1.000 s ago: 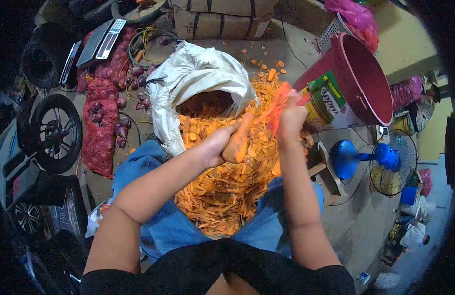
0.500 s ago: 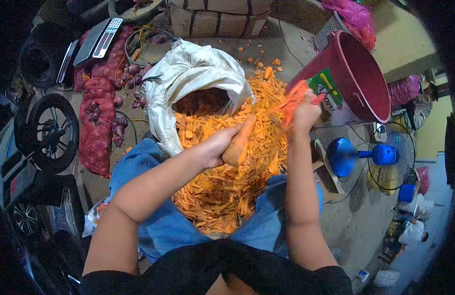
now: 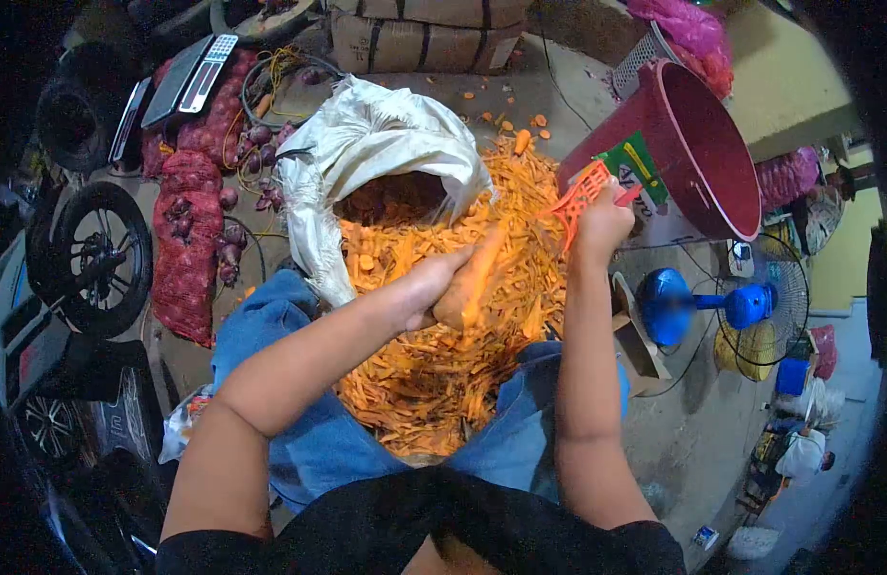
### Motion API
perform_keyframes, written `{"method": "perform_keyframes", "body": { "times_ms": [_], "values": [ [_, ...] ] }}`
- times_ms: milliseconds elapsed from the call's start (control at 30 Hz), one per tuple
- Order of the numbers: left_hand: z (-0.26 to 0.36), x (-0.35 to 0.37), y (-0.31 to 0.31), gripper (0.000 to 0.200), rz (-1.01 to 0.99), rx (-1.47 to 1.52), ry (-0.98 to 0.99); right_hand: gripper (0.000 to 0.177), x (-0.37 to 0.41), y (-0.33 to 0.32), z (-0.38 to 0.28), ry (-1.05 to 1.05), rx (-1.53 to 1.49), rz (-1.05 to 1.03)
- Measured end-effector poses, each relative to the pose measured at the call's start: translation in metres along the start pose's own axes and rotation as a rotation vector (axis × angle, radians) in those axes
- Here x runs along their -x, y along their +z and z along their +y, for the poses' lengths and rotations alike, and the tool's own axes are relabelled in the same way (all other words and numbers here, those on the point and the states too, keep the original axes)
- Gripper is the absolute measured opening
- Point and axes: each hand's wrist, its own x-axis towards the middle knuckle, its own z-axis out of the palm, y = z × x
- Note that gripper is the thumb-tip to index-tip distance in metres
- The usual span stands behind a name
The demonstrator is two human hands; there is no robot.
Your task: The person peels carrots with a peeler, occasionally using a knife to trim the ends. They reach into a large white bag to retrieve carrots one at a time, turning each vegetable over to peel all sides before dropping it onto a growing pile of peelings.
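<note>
My left hand (image 3: 432, 292) is wrapped round a thick carrot (image 3: 472, 287), tilted up and to the right. One side of the carrot is bright orange and the lower part still duller; its edges are blurred. In my right hand (image 3: 604, 222) is a red-orange plastic peeler (image 3: 585, 192) with a slotted head, held up and apart from the carrot. Below both hands spreads a heap of carrot peelings (image 3: 424, 374), between my knees. A white woven sack (image 3: 386, 125) lies with its mouth facing me at the heap's far left.
A dark red bucket (image 3: 635, 125) leans at the right, behind my right hand. Further right stands a blue fan (image 3: 750, 302). Red net bags of onions (image 3: 186, 249) lie at the left beside a motorcycle wheel (image 3: 100, 259). Cardboard boxes (image 3: 429, 38) stand at the back.
My right hand has shifted slightly right and the peeler has turned, its slotted face now showing more clearly. The carrot in my left hand has moved a little to the right.
</note>
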Motion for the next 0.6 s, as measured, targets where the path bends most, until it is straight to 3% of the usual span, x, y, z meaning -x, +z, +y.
{"method": "perform_keyframes", "body": {
  "times_ms": [67, 133, 233, 267, 333, 400, 433, 500, 567, 600],
  "values": [
    [-0.004, -0.010, -0.008, 0.036, -0.012, 0.142, 0.028, 0.027, 0.032, 0.007, -0.017, -0.090, -0.270, -0.238],
    [-0.010, -0.027, -0.019, 0.035, -0.024, 0.180, 0.071, 0.028, 0.074, 0.018, -0.025, -0.292, -0.216, -0.308],
    [-0.008, -0.020, -0.013, 0.032, 0.024, 0.081, 0.103, 0.020, 0.099, 0.018, -0.032, -0.266, -0.067, -0.385],
    [-0.009, -0.019, -0.011, 0.031, 0.028, 0.030, 0.126, 0.020, 0.089, 0.017, -0.029, -0.265, -0.066, -0.385],
    [-0.010, -0.011, -0.005, 0.031, 0.066, -0.076, 0.061, 0.026, 0.046, 0.014, -0.016, -0.417, 0.115, -0.116],
    [-0.012, -0.007, -0.002, 0.030, 0.004, -0.161, 0.067, 0.027, 0.017, 0.007, -0.009, -0.346, 0.165, 0.098],
    [-0.009, -0.006, 0.000, 0.031, 0.003, -0.110, 0.042, 0.027, 0.012, 0.002, -0.006, -0.345, 0.164, 0.102],
    [-0.005, -0.010, -0.010, 0.032, -0.020, -0.024, 0.014, 0.028, 0.007, 0.000, -0.004, -0.122, 0.009, 0.015],
    [0.003, -0.001, -0.004, 0.033, -0.030, 0.113, 0.020, 0.025, 0.040, 0.007, -0.027, -0.096, -0.304, -0.207],
    [0.001, -0.005, -0.006, 0.033, -0.029, 0.116, 0.019, 0.025, 0.061, 0.009, -0.034, -0.160, -0.238, -0.293]
  ]
}}
